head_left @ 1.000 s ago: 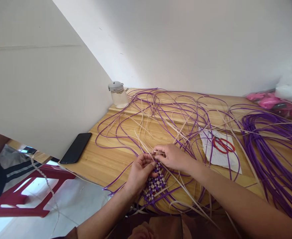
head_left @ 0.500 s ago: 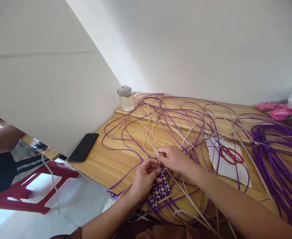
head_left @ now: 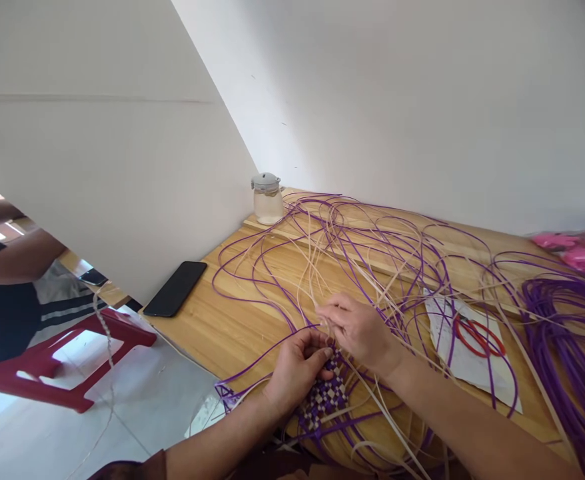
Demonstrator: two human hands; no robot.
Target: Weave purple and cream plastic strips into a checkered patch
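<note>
the left hand pinches the upper end of the purple-and-pale woven piece near the front of the tabletop, likely to steady it; the fingers of the right hand, narrowed around a pale strand just above, seem to keep it from slipping loose.

The right hand has drawn slightly away from the left hand. The view has turned leftward.
</note>
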